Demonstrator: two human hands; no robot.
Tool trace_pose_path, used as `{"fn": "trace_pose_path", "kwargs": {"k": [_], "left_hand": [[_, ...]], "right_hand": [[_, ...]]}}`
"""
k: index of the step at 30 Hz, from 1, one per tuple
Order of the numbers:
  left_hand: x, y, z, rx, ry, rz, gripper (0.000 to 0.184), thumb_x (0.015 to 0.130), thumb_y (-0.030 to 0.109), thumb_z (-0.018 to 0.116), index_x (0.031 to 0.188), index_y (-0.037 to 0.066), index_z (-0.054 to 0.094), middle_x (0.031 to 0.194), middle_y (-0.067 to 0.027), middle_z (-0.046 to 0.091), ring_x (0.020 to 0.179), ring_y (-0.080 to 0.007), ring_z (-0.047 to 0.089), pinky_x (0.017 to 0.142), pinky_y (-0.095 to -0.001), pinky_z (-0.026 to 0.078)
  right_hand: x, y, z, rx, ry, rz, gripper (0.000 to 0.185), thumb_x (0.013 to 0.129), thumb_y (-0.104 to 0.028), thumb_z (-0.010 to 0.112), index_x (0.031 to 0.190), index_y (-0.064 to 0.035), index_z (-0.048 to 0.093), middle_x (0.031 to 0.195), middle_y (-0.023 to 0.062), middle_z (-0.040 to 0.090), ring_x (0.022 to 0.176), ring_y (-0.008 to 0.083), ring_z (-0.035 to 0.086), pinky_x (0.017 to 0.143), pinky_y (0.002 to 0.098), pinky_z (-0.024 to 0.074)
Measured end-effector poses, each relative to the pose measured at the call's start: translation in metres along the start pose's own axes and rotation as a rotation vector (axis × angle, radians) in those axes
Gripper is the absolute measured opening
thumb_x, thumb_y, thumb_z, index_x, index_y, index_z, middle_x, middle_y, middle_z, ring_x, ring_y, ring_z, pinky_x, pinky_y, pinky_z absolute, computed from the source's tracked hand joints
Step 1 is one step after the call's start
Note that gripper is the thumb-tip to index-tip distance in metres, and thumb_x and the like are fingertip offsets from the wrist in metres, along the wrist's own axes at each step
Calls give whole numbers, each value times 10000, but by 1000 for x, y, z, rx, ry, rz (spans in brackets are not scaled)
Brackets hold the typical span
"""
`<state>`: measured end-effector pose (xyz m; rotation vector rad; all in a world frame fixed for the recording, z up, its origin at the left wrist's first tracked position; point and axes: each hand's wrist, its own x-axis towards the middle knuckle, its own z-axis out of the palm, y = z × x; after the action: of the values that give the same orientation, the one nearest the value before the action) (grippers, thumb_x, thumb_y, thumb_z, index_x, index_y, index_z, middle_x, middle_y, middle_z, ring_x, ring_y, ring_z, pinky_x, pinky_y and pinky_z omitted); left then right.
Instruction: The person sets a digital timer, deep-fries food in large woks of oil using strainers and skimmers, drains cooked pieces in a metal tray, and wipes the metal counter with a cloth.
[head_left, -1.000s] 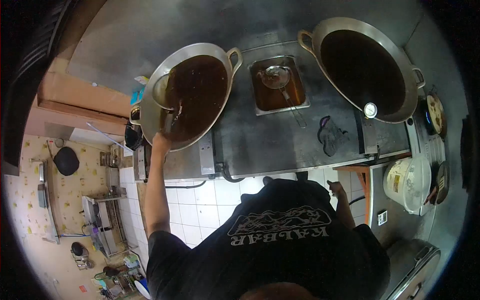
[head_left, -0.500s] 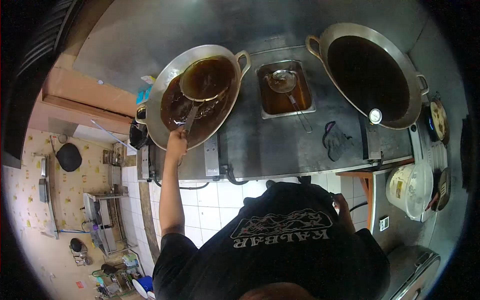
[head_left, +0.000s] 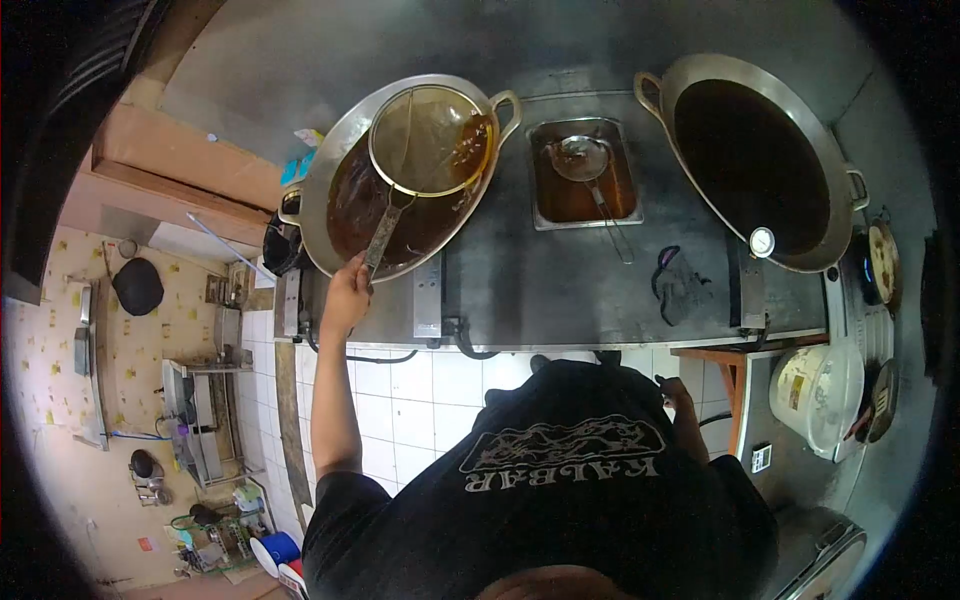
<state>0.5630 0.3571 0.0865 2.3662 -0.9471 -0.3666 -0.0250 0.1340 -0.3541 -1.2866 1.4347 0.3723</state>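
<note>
My left hand [head_left: 348,292] is closed round the handle of a large round mesh strainer [head_left: 415,140]. The strainer lies over the dark liquid in the left wok [head_left: 318,205], towards its far right side. Pale bits show at the right of its mesh. My right hand [head_left: 676,392] is low beside my body, in front of the counter edge. Its fingers look curled, with a small dark thing at their tips that I cannot make out.
Between the woks sits a metal tray [head_left: 585,222] with a small strainer [head_left: 580,158]. The right wok [head_left: 845,215] holds dark liquid and a dial gauge [head_left: 762,242]. A dark cloth [head_left: 682,288] lies on the counter. A white tub [head_left: 795,385] stands at the right.
The large strainer has moved from the left side of the wok to its far right side, with my left hand still on the handle. My right hand stays low by my body.
</note>
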Motion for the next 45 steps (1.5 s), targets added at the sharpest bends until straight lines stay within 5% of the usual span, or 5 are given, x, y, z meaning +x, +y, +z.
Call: {"fn": "trace_pose_path", "kwargs": {"k": [15,17,20,33,45], "left_hand": [[-57,-23,-7,-290,-79,-295,297,953,179,411,1197,66,536,528,23,429,414,-54,384,368,-213,317],[-64,-25,-3,-392,-65,-343,300,959,215,404,1186,69,535,534,28,431,406,-46,378,342,-196,293],[-73,-6,6,-479,21,-310,303,961,233,408,1189,65,517,536,31,425,411,-44,379,346,-193,295],[-79,67,59,-1156,26,-273,115,941,113,423,1055,101,417,594,31,361,413,-30,299,330,-167,232],[-77,80,100,-1412,-8,-343,145,899,90,496,1024,120,430,594,30,380,417,-33,323,343,-169,241]], "right_hand": [[-5,-9,-14,-117,-37,22,439,879,-422,503,720,-28,614,541,75,518,407,202,469,384,334,387],[18,5,-22,-304,-167,-465,461,896,-409,470,732,-1,609,553,126,539,475,242,536,467,365,436],[-17,-63,-38,-640,-85,-381,498,883,-430,477,692,14,598,603,160,566,578,277,580,594,375,458],[-118,-299,-49,359,400,-902,357,881,-319,572,1078,-25,524,808,29,546,691,100,504,593,257,415],[-137,-327,-37,478,4,-708,291,882,-139,549,1126,17,522,809,57,593,752,111,567,653,220,459]]}}
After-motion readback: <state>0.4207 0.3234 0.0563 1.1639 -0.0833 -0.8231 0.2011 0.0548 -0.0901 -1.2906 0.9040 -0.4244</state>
